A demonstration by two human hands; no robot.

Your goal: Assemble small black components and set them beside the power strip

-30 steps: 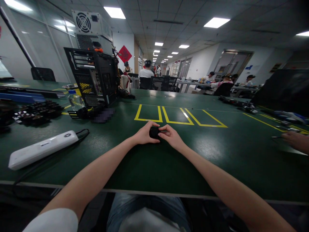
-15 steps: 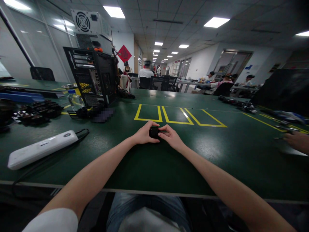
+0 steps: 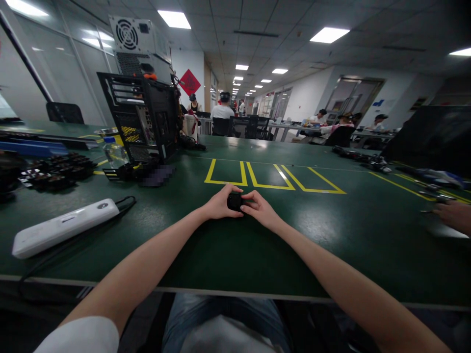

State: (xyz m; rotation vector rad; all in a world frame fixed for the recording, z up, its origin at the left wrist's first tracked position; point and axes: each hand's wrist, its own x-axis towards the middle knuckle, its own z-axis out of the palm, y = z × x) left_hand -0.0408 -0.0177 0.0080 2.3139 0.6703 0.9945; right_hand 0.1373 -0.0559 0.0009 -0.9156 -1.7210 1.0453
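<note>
A small black object (image 3: pixel 234 201) sits between my two hands on the green table (image 3: pixel 235 250), just in front of the yellow outlined boxes (image 3: pixel 274 176). My left hand (image 3: pixel 220 203) curls round its left side, fingers closed on it. My right hand (image 3: pixel 259 208) pinches its right side with thumb and fingers. What the object is cannot be made out. Both forearms rest low over the table.
A white power strip (image 3: pixel 62 227) with a black cable lies at the left. An open black computer case (image 3: pixel 142 120) stands behind it, beside trays of dark parts (image 3: pixel 55 171). Another person's hand (image 3: pixel 451 214) rests at the right edge. People sit at far tables.
Almost nothing: my hands stay closed on the small black object, shifted very slightly. The other person's hand at the right edge has moved a little.
</note>
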